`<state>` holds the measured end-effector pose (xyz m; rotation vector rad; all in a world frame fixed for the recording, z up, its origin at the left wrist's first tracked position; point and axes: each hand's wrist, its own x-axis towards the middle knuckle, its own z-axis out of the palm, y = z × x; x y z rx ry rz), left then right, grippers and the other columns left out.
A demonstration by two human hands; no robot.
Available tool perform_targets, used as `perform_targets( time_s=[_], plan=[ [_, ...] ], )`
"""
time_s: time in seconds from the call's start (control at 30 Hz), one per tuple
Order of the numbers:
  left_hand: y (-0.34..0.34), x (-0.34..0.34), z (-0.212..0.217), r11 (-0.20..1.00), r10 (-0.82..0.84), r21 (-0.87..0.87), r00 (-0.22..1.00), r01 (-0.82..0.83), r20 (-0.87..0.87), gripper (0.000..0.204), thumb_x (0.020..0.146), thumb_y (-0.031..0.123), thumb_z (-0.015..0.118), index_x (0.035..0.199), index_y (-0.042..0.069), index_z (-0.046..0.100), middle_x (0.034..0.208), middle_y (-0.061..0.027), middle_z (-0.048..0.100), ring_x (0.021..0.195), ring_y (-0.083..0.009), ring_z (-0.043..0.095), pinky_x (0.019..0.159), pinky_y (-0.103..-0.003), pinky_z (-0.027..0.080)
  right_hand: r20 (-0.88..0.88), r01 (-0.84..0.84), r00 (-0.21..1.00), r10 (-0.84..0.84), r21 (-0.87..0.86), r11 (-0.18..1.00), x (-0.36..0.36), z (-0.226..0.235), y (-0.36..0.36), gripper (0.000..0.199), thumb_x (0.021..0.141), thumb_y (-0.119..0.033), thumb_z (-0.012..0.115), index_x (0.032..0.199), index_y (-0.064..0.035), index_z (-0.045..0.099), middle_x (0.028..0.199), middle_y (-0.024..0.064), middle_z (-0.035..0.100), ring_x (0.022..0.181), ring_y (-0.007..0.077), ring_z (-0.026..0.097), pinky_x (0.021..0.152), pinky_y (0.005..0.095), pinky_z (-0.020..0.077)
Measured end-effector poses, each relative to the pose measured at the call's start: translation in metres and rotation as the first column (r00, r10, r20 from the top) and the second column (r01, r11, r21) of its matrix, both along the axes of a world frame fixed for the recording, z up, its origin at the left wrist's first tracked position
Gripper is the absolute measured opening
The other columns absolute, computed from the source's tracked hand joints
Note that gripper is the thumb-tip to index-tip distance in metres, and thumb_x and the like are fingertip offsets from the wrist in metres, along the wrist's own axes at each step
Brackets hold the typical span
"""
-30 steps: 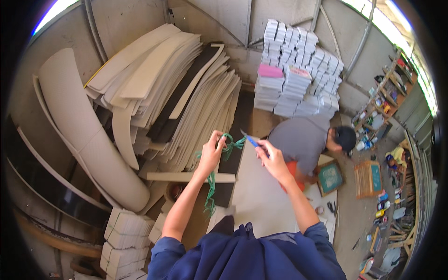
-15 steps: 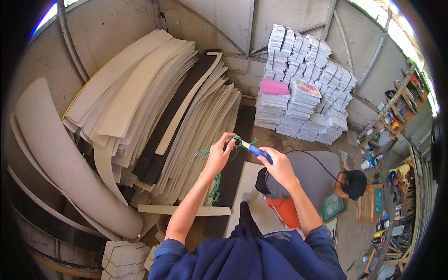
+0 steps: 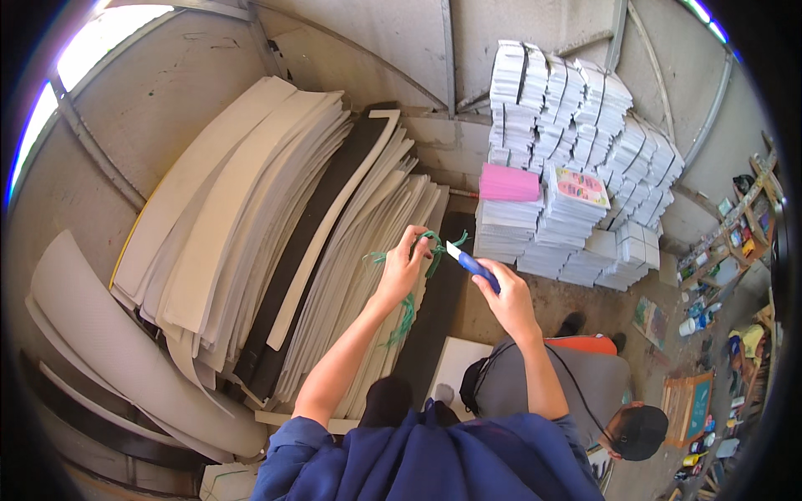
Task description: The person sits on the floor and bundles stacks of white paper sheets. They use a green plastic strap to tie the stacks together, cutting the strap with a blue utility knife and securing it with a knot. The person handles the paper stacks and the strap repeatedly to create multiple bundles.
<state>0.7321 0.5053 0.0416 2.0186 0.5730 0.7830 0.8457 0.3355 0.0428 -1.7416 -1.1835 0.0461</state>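
My left hand pinches a loop of green string, and a loose end of it hangs down below my wrist. My right hand grips a blue-handled utility knife. Its blade tip points up and to the left, close to the string by my left fingers. Both hands are held up in front of leaning sheets of pale board. My dark blue sleeves fill the bottom of the view.
A black sheet leans among the pale ones. Tied stacks of white printed paper with a pink bundle stand at the back right. A person in a grey shirt and black cap crouches below right. Cluttered shelves line the far right.
The view has swung so the leaning sheets and paper stacks look nearer. My hands stay together, with the knife blade still at the green string. The crouching person now sits lower right.
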Motion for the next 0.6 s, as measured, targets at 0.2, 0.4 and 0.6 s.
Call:
perform_targets(
  time_s=[0.2,0.4,0.6],
  plan=[
    [0.027,0.063,0.017,0.992,-0.126,-0.004,0.987,0.126,-0.096,0.02,0.092,0.022,0.04,0.106,0.008,0.044,0.075,-0.0112,0.063,0.061,-0.0273,0.057,0.059,-0.033,0.042,0.081,0.129,0.988,-0.129,0.009,0.992,0.058,-0.004,0.01,0.026,0.079,-0.018,0.062,0.1,-0.0037,0.057,0.089,0.0132,0.061,0.069,0.0266,0.061,0.06,0.0316,0.0481],
    [0.06,0.122,0.028,0.97,-0.235,0.069,0.972,0.234,0.017,0.016,0.091,0.019,0.041,0.103,0.008,0.043,0.07,-0.0118,0.062,0.064,-0.0321,0.059,0.058,-0.034,0.044,0.224,0.236,0.946,-0.233,0.013,0.972,0.091,0.029,0.034,0.025,0.078,-0.018,0.062,0.1,-0.0052,0.057,0.082,0.0102,0.06,0.056,0.024,0.058,0.052,0.0325,0.0459],
    [0.111,0.155,0.031,0.964,-0.252,0.101,0.965,0.245,0.073,0.016,0.092,0.019,0.041,0.102,0.007,0.044,0.068,-0.0087,0.063,0.048,-0.0233,0.052,0.049,-0.032,0.041,0.417,0.267,0.882,-0.219,-0.059,0.962,0.117,0.041,0.09,0.025,0.078,-0.018,0.062,0.099,-0.0057,0.059,0.077,0.0096,0.059,0.057,0.0259,0.057,0.052,0.0337,0.0457]
  ],
)
